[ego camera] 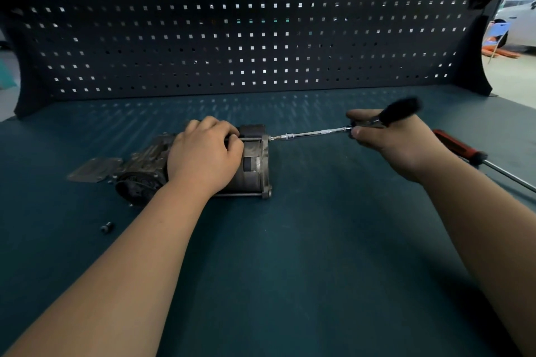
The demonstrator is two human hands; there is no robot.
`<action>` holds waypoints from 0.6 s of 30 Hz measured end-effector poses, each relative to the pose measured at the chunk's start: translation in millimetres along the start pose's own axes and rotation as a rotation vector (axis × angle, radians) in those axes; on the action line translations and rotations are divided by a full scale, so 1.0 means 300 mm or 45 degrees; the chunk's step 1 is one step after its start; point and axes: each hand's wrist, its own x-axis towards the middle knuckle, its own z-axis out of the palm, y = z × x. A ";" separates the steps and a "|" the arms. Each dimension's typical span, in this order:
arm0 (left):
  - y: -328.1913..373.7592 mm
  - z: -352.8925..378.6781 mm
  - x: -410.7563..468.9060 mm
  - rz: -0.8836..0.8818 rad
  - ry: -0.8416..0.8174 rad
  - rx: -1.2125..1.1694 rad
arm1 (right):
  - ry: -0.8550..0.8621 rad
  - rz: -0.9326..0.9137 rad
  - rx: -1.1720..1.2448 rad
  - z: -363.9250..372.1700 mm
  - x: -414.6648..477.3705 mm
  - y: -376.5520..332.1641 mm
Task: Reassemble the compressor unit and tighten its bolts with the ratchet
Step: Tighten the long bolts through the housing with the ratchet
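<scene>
Left hand (203,153) curls over the compressor (256,166) at centre frame, hiding its middle; right hand (401,143) grips the ratchet (317,133), its black handle blurred.

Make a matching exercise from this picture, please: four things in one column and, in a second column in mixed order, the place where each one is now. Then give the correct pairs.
Things
1. ratchet
2. compressor unit
3. red-handled screwdriver
4. small dark loose part

Places
a. under the left hand, which grips it
b. alone on the bench, beside the left forearm
c. held in the right hand, its tip at the unit's end plate
d. lying on the bench, to the right of the right hand

Pairs: 1-c, 2-a, 3-d, 4-b
</scene>
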 end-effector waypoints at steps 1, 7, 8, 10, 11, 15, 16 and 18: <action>0.000 0.000 0.001 0.002 -0.001 0.001 | -0.019 -0.014 0.020 -0.006 0.002 0.000; -0.001 0.001 -0.001 0.001 -0.002 0.002 | -0.186 0.124 0.701 -0.002 -0.002 0.006; -0.002 0.001 -0.001 0.001 -0.003 0.005 | -0.178 0.126 0.675 -0.001 -0.003 0.005; -0.002 0.001 0.000 0.001 -0.003 0.009 | -0.156 0.133 0.602 -0.001 -0.005 0.003; -0.002 0.001 0.001 0.000 -0.002 0.010 | -0.137 0.141 0.562 0.000 -0.005 0.001; -0.001 0.004 0.001 0.004 -0.010 0.018 | 0.007 0.274 0.470 0.027 -0.003 -0.002; -0.001 0.004 0.000 0.004 -0.009 0.017 | 0.044 0.333 0.449 0.039 -0.003 -0.004; -0.001 0.005 0.000 0.000 -0.004 0.014 | 0.104 0.432 0.378 0.060 -0.002 -0.008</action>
